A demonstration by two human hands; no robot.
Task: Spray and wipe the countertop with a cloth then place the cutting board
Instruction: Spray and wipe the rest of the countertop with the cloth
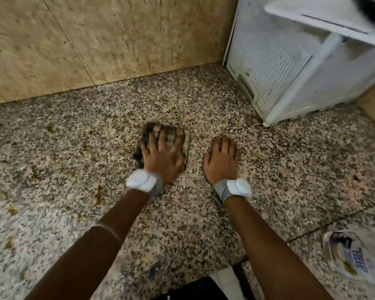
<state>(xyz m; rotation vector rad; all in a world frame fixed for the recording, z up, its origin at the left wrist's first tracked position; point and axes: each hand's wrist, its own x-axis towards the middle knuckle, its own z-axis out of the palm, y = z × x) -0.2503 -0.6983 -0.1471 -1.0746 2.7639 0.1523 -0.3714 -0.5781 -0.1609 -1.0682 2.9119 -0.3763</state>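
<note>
A folded checked cloth (173,135) in brown and tan lies on the speckled granite countertop (74,148) near the middle. My left hand (162,156) presses flat on the cloth with fingers spread and straight. Just to its right, my right hand (222,158) rests flat on the bare stone, fingers straight, holding nothing. Yellow-brown smears and spots (99,192) mark the counter to the left of the cloth. No spray bottle or cutting board is in view. The picture is blurred by motion.
A white slatted appliance (290,68) stands at the back right corner. A tan tiled wall (95,40) runs along the back. A crumpled printed plastic bag (355,260) lies at the front right near the counter's edge.
</note>
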